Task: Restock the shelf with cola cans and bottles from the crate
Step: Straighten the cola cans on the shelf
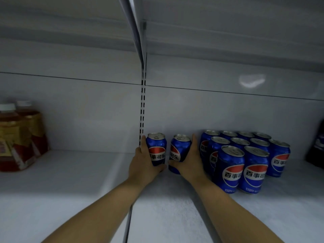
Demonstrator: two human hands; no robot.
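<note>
Clasping 百事可乐 cans (157, 149), left hand (144, 163), right hand (189, 163)

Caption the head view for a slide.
Left hand holds the left Pepsi can, right hand the right Pepsi can, beside the stocked can block on the white shelf.

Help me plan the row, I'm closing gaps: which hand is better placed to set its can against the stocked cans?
Right, probably. The right hand grips its tilted can just beside the stocked cans; the left hand grips the upright can by the slotted post, farther off.
</note>
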